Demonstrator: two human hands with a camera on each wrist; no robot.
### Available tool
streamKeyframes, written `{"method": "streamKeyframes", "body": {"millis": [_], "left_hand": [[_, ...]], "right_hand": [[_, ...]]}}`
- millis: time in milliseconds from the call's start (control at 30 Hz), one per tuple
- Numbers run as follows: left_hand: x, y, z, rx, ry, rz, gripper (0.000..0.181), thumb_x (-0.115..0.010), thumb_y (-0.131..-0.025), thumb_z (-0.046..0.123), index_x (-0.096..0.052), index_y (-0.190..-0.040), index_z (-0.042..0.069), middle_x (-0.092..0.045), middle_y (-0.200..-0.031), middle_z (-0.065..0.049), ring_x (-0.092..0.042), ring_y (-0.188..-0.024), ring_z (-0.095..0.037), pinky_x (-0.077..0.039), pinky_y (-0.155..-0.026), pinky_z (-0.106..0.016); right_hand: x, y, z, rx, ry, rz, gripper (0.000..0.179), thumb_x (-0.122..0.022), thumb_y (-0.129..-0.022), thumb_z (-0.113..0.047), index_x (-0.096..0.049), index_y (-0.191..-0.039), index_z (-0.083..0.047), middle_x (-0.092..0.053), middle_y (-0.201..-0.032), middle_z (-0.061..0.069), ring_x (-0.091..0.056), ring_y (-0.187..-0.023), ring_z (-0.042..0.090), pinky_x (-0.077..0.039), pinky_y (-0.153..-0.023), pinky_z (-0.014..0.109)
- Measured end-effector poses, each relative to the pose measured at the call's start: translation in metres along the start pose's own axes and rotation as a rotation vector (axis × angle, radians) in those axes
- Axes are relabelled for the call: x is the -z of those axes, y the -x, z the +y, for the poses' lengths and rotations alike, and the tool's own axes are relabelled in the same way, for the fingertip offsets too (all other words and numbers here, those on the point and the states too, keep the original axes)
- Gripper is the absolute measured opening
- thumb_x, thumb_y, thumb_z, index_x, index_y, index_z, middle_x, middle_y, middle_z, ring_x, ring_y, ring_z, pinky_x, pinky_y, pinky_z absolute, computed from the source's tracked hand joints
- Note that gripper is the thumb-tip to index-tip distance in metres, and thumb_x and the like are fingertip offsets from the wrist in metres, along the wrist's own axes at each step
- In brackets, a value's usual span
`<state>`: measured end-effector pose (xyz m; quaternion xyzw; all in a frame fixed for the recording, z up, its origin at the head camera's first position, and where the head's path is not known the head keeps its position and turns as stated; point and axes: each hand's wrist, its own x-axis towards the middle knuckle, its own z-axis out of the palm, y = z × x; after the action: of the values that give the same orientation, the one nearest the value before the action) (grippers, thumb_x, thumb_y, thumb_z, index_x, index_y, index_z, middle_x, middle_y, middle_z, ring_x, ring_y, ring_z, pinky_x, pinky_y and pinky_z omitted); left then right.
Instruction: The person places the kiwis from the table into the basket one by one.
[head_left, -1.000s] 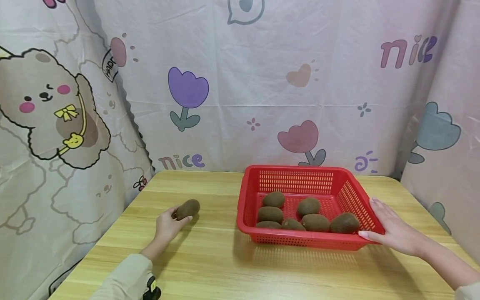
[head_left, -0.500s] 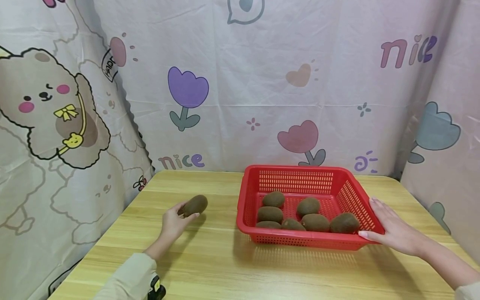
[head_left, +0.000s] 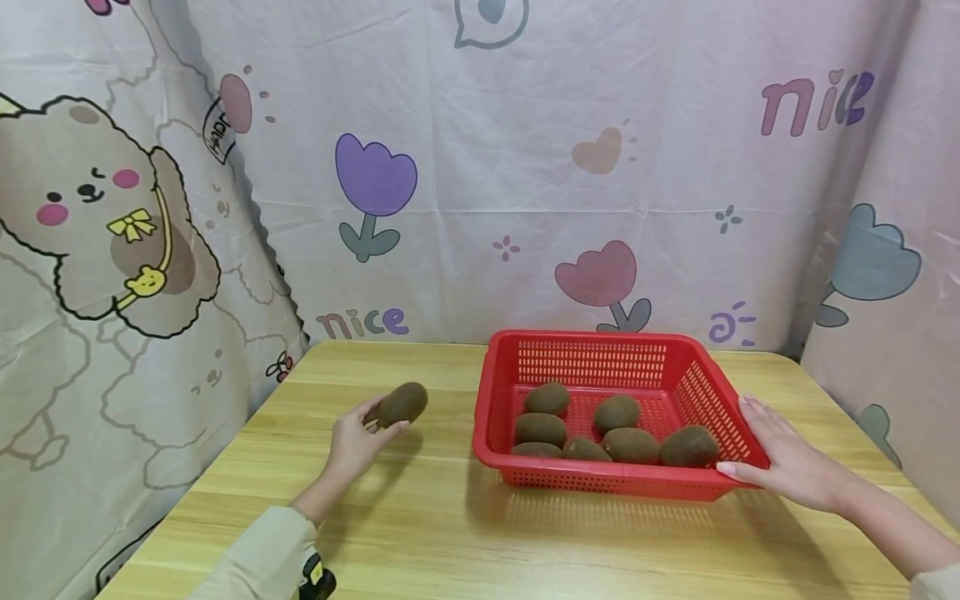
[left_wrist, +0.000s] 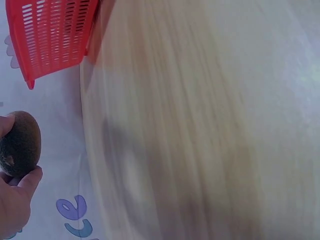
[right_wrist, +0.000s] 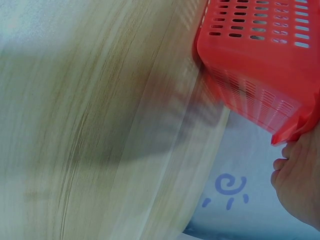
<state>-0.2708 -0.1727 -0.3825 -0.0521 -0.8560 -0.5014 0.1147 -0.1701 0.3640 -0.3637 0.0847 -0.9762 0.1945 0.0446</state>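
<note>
In the head view my left hand point(head_left: 356, 437) pinches a brown, fuzzy kiwi point(head_left: 403, 404) between thumb and fingers, raised over the left part of the table. The left wrist view shows the same kiwi point(left_wrist: 21, 145) with fingertips on both its ends. A red slotted plastic basket point(head_left: 600, 469) stands to the right, with several kiwis lying inside, most of them along its front and left sides. My right hand point(head_left: 795, 467) holds the basket at its front right corner, thumb over the rim and fingers along the right side. The right wrist view catches curled fingers point(right_wrist: 281, 165) at the rim.
A light wooden table point(head_left: 420, 533) carries the basket. Behind it and at both sides hangs a printed curtain point(head_left: 465, 167) with flowers, hearts and a cartoon bear. A small black and yellow item point(head_left: 317, 575) sits by my left sleeve point(head_left: 262, 554).
My left hand has lifted the kiwi and carried it a little rightward toward the basket. The right hand, the basket and the kiwis in it have stayed where they were.
</note>
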Motion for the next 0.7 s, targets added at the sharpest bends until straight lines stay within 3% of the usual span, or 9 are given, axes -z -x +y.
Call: {"method": "streamKeyframes", "body": {"millis": [300,700], "left_hand": [[-0.001,0.001,0.012,-0.026,0.055,-0.013,0.057,-0.074,-0.076,0.008,-0.051,-0.127,-0.005,-0.053,-0.127,-0.026,-0.054,-0.116,-0.036,-0.049,-0.091,-0.033],[-0.005,0.004,0.026,-0.063,0.077,-0.014,0.057,-0.075,-0.075,0.007,-0.052,-0.126,-0.004,-0.053,-0.129,-0.023,-0.055,-0.117,-0.034,-0.049,-0.090,-0.032]], "right_hand": [[0.001,0.000,-0.002,-0.001,0.036,-0.010,0.100,-0.063,-0.081,-0.045,-0.008,-0.145,0.009,-0.015,-0.145,0.036,-0.019,-0.127,0.054,-0.024,-0.087,0.077],[0.001,0.001,-0.003,0.003,0.089,0.003,0.100,-0.061,-0.081,-0.049,-0.009,-0.146,0.007,-0.016,-0.146,0.034,-0.015,-0.131,0.051,-0.019,-0.098,0.072]]}}
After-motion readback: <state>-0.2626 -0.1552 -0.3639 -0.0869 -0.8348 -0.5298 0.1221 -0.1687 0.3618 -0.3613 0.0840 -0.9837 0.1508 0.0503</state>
